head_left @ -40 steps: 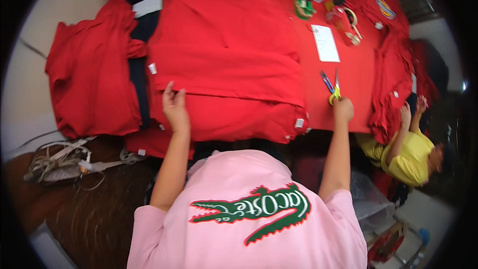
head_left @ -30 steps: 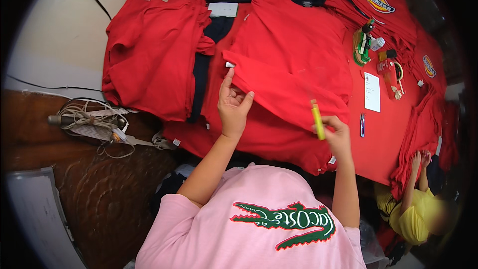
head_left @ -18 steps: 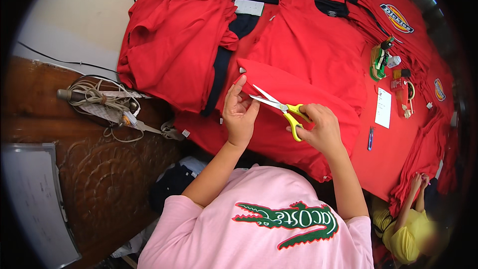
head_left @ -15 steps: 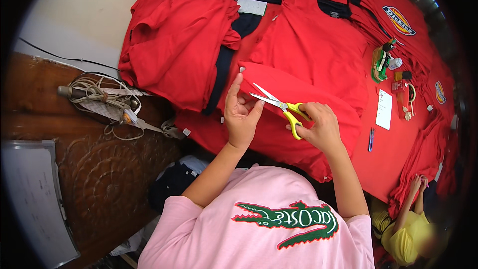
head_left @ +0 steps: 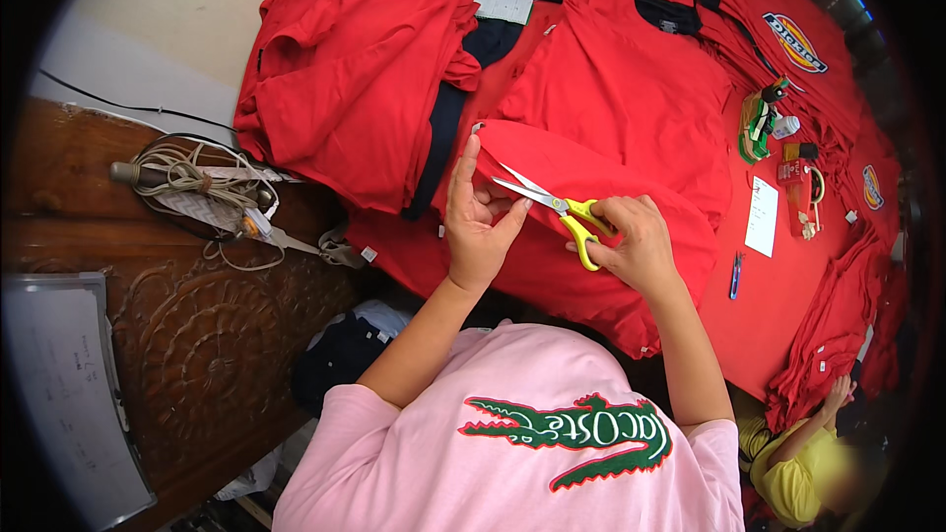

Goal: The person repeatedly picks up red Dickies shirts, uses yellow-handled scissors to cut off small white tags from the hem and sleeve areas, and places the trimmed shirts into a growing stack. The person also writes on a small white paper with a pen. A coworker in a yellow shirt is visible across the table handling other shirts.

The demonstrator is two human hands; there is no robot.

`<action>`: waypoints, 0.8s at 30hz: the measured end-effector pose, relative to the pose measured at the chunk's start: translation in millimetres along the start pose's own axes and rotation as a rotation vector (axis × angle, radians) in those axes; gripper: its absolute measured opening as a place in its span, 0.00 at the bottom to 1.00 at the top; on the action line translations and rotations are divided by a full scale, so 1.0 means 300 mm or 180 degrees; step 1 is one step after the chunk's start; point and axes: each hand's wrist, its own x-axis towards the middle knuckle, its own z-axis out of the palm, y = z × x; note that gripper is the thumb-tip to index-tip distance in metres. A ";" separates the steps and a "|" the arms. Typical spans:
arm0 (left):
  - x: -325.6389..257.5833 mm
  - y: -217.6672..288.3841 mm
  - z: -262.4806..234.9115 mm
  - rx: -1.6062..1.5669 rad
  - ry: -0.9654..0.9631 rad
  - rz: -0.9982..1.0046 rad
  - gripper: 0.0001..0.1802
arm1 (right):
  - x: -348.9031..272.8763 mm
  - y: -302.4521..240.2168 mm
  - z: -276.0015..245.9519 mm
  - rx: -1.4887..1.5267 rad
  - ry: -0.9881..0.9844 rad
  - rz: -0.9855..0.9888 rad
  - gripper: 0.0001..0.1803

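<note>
My right hand (head_left: 631, 236) is closed round the yellow handles of a pair of scissors (head_left: 581, 227). The blades point left and are partly apart, their tips close to my left thumb. My left hand (head_left: 480, 227) has its index finger stretched up and its thumb held away, while the other fingers are bent and partly hidden. The raised index fingertip is by a small pale tag (head_left: 478, 127) at the corner of a red garment (head_left: 581, 163). Whether the bent fingers touch that cloth I cannot tell.
A heap of red garments (head_left: 345, 89) lies to the left, and printed red shirts (head_left: 803, 25) lie at the far right. A paper slip (head_left: 761, 217), thread snips (head_left: 736, 276) and a small green device (head_left: 758, 123) rest on the right. A co-worker in yellow (head_left: 803, 473) is at lower right.
The scissor blades have come slightly closer together. My hands have hardly moved. The co-worker's hand at lower right has shifted down.
</note>
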 end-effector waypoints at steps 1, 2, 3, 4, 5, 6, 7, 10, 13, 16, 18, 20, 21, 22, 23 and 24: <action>0.002 0.002 0.000 -0.0016 0.0010 -0.0002 0.52 | -0.005 0.006 0.004 0.0039 -0.0008 0.0019 0.21; 0.003 0.004 0.000 -0.0037 0.0018 -0.0002 0.52 | -0.011 0.013 0.008 0.0079 -0.0015 0.0039 0.20; 0.005 0.005 0.000 -0.0057 0.0025 -0.0002 0.51 | -0.020 0.026 0.016 0.0086 -0.0011 0.0063 0.20; 0.006 0.004 0.001 -0.0080 0.0029 -0.0003 0.51 | -0.029 0.039 0.025 0.0091 -0.0007 0.0089 0.20; 0.007 0.003 0.002 0.0023 0.0056 0.0033 0.50 | -0.036 0.046 0.028 0.0095 -0.0002 0.0117 0.20; 0.007 0.001 0.004 0.0126 0.0082 0.0069 0.49 | -0.042 0.047 0.027 0.0114 -0.0013 0.0141 0.19; 0.007 -0.001 0.006 0.0232 0.0112 0.0106 0.48 | -0.044 0.042 0.023 0.0135 -0.0027 0.0161 0.19; 0.003 -0.024 0.001 0.0148 0.0339 0.0013 0.45 | -0.058 0.034 0.026 0.0257 -0.0002 0.0236 0.19; 0.002 -0.023 0.019 -0.0020 0.0233 -0.0011 0.45 | -0.061 0.014 0.019 0.0210 0.0031 0.0305 0.20; -0.004 -0.015 0.038 -0.0242 0.0019 -0.0112 0.46 | -0.049 -0.006 0.006 0.0126 0.0088 0.0251 0.22; -0.012 -0.020 0.044 -0.0293 -0.0076 -0.0129 0.48 | -0.044 -0.008 0.000 0.0090 0.0139 0.0199 0.23; -0.012 -0.019 0.049 -0.0284 -0.0129 -0.0094 0.50 | -0.042 -0.006 -0.001 0.0061 0.0180 0.0156 0.23; -0.010 -0.015 0.053 -0.0252 -0.0140 -0.0052 0.51 | -0.044 -0.005 -0.003 0.0044 0.0155 0.0196 0.23; -0.008 -0.011 0.055 -0.0220 -0.0150 -0.0010 0.52 | -0.048 -0.004 -0.005 0.0027 0.0129 0.0233 0.22; -0.008 -0.009 0.057 -0.0223 -0.0172 -0.0029 0.53 | -0.051 -0.002 -0.007 0.0011 0.0102 0.0271 0.22; -0.007 -0.008 0.059 -0.0225 -0.0195 -0.0049 0.54 | -0.059 0.007 -0.003 0.0037 0.0130 0.0288 0.22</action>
